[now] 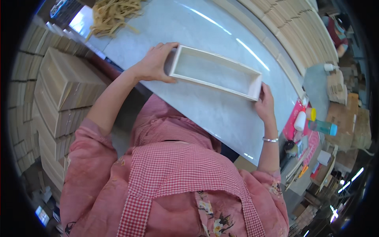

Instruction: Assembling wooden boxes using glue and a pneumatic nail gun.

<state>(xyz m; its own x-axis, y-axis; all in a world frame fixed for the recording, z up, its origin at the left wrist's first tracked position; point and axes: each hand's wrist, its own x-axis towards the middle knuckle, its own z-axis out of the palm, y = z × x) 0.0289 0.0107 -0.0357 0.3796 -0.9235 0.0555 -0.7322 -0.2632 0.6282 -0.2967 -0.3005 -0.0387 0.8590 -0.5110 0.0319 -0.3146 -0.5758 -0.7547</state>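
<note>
A long rectangular frame (213, 85) of pale wood, with four thin walls, is in front of me at the white tabletop (185, 100). The glossy table surface shows through its middle. My left hand (156, 63) grips the left end, its fingers at the far corner and its thumb at the near corner. At the opposite end, my right hand (266, 104) is closed around the short wall near the front corner. Whether the frame rests flat or is slightly lifted, I cannot tell.
A heap of tan strips (112, 17) lies at the table's far left. Long rows of stacked wooden pieces (292, 29) line the far right. Tall stacks of wooden boxes (65, 85) stand on my left. Bottles, including a teal one (323, 127), sit at right. Another person (335, 35) is in the background.
</note>
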